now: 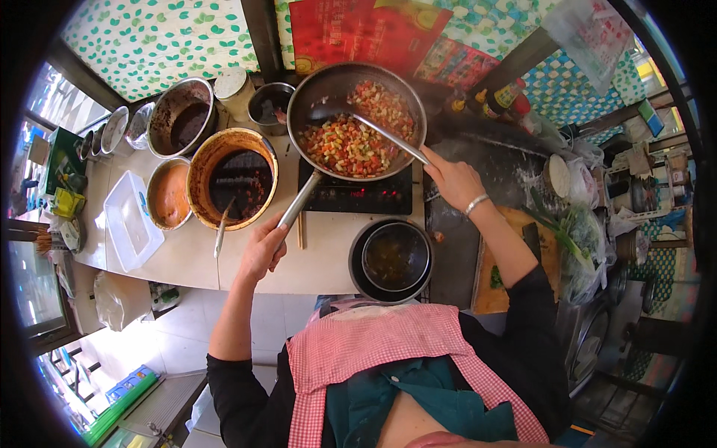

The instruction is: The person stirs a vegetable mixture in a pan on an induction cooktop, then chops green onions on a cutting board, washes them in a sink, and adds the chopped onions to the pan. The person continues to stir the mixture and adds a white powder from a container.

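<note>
My left hand (264, 246) grips the metal handle (299, 206) of a frying pan (313, 84), which is over a black induction cooktop (358, 197). Diced vegetables (350, 147), mostly orange, red and pale green, lie in the pan in two heaps. My right hand (456, 179) is closed around the handle of a metal spatula (389, 136). The spatula's blade rests inside the pan, between the heaps. Red digits glow on the cooktop's front panel.
Left of the pan stand a pot of dark sauce (232, 140) with a ladle (220, 232), a bowl of orange liquid (170, 193) and a plastic tub (134, 221). Nested pots (358, 263) sit near the front edge. To the right are a cutting board (486, 269), bagged greens (582, 252) and bottles (502, 99).
</note>
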{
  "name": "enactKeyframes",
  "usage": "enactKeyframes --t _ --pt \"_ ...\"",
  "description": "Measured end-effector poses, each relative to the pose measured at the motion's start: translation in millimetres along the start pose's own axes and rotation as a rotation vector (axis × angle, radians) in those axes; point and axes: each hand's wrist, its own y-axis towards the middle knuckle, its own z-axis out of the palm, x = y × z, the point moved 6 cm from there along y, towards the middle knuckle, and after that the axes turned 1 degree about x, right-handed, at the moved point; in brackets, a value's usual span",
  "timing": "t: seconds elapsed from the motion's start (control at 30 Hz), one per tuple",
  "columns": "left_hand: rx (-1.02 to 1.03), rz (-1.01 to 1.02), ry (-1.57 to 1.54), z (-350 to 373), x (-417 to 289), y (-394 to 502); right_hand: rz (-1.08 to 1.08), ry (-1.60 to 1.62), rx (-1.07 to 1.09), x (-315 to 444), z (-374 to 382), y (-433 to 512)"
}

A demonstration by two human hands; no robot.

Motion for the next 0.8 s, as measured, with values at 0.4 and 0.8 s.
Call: enactKeyframes --t 0.4,0.8 --pt "-0.018 0.010 -0.011 19.9 7.0 1.7 0.065 0.204 -0.074 -40.2 41.0 -22.8" --pt "-0.049 0.022 -0.146 72.5 25.3 -6.0 0.233 0.286 -0.159 -46.2 39.6 -53.9"
